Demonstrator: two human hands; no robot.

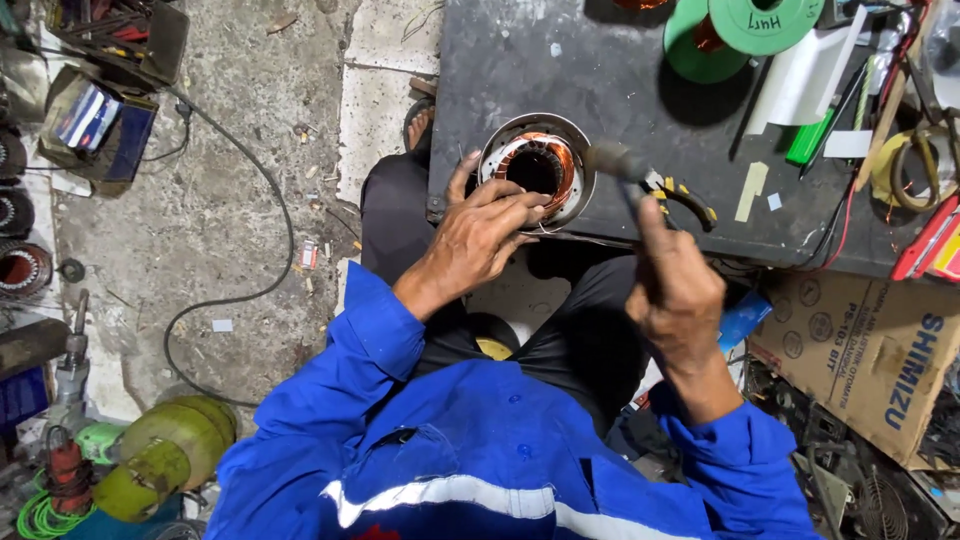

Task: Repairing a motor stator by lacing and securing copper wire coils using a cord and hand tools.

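Head view: a motor stator point(537, 170) with copper windings sits at the counter point(600, 80) edge, toward twelve o'clock. The left hand point(478, 240) steadies its rim at seven o'clock, fingers spread, clasping nothing. The right hand point(678, 290) is clenched around a hammer point(620, 165). The stator is probably heavy and rigid, its windings delicate; hold the steel rim.

A repair workshop for electric motors, by the look of: a dark, scuffed workbench point(600, 70) strewn with green wire spools point(762, 20), pliers point(680, 197) and a copper-wound stator point(538, 168); more wound motor parts point(20, 268) stacked along a stained concrete floor point(230, 180); a green gas cylinder point(165, 455) lying nearby
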